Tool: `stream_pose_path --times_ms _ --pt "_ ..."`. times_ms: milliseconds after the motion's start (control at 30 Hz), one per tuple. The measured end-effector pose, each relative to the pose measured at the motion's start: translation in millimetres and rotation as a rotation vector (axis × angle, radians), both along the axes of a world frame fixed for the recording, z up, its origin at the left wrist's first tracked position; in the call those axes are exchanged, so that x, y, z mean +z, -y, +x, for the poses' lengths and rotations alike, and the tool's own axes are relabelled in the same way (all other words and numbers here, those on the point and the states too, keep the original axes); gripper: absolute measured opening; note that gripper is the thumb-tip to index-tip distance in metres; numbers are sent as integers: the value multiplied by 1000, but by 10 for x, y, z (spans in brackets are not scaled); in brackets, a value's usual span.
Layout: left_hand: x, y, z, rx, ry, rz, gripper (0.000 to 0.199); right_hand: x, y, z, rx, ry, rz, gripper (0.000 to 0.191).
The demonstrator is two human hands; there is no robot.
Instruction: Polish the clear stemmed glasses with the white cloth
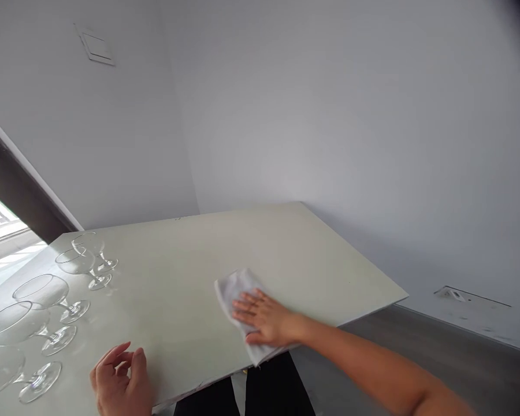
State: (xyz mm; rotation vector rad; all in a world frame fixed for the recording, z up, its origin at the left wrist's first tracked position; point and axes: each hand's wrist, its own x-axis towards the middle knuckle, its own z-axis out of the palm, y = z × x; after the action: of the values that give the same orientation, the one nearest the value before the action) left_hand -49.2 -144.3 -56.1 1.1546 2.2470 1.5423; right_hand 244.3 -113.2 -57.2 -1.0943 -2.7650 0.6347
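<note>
My right hand point(264, 319) lies flat with its fingers spread on a folded white cloth point(236, 287), pressing it against the pale tabletop point(177, 289) near the front edge. Part of the cloth is hidden under the palm. To the left, my left hand point(122, 378) is at the table's front with its fingers loosely curled and apart, holding nothing. Several clear stemmed glasses stand in a row along the table's left side; the nearest glass point(41, 381) is left of my left hand, and the farthest glass point(89, 244) is near the back left corner.
Grey walls point(329, 115) rise behind and to the right of the table. A switch plate point(96, 47) is on the wall at upper left, and a window point(0, 225) with a dark frame is at far left. My dark-clad legs show below the front edge.
</note>
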Motion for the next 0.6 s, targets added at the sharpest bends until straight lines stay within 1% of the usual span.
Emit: stream_pose_path --times_ms 33,100,167,233,300,333,367,433,533,600 --pt "-5 -4 -3 -9 0 -2 27 1 -4 257 -110 31 -5 60" --pt "-15 -12 -7 -31 5 -13 27 -27 -18 858 -382 122 9 58" --pt "-18 -17 -2 -53 15 -24 27 -102 21 1517 -677 240 44 59" --pt "-14 -18 8 -65 28 -22 27 -218 150 2129 -924 334 86 62" --pt "-10 -19 14 -72 28 -2 27 -358 355 2579 -1104 379 118 66" --pt "-11 -19 13 -75 23 9 27 -429 468 2719 -1150 377 145 68" --pt "-17 -20 8 -82 14 18 26 -494 577 2797 -1180 371 175 69" --pt "-42 -11 -4 -94 -14 43 26 -601 752 2788 -1225 367 227 70" --pt "-124 87 26 -144 -102 154 26 -676 839 2498 -1217 343 292 71" --pt "-199 249 126 -245 -140 246 22 -673 781 2222 -1157 306 324 69"
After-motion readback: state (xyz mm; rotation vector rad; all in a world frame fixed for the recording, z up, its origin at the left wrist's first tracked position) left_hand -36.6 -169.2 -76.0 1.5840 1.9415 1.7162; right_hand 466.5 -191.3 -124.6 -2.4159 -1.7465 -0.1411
